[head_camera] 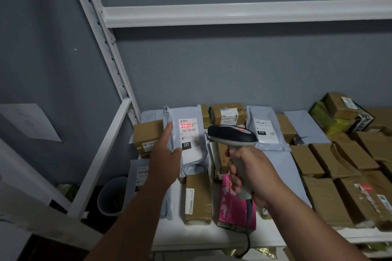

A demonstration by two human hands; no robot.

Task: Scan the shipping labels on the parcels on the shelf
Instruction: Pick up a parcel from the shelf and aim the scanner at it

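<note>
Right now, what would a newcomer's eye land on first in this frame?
The red scan line glowing on the shipping label of the grey mailer bag, held upright by the left hand. Right beside it, the right hand grips a corded barcode scanner aimed at that label, above the parcel-crowded white shelf.

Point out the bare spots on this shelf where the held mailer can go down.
Bare white shelf shows along the front edge, before the brown box and pink box. A narrow strip runs between the held grey mailer and the scanner. The right side is packed tight with brown cartons.
</note>
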